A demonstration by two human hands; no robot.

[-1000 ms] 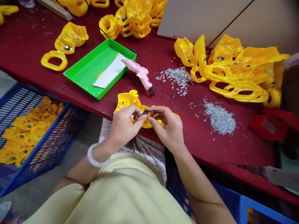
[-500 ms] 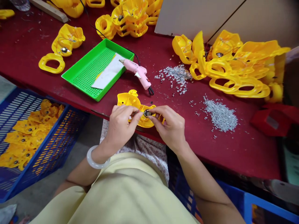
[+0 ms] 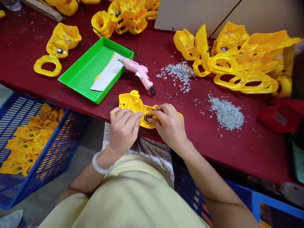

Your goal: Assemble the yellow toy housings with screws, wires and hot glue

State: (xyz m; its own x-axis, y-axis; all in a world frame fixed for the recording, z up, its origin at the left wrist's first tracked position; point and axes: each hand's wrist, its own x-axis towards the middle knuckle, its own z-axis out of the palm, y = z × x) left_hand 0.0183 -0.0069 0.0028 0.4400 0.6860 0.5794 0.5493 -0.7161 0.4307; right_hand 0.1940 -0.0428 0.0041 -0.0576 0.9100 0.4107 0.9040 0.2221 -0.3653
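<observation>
Our left hand [image 3: 123,130] and right hand [image 3: 169,127] pinch a tiny round part [image 3: 146,117] on a yellow plastic shell [image 3: 131,103]. If we slip, it cud drop.

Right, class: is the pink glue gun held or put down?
Put down: the pink glue gun lies on the red table, while the left hand and right hand hold a yellow plastic piece.

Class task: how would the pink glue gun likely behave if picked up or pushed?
The pink glue gun looks like light, stiff plastic. Lying on its side, it would probably slide rather than roll. Its black cord may tug when lifted.
</observation>
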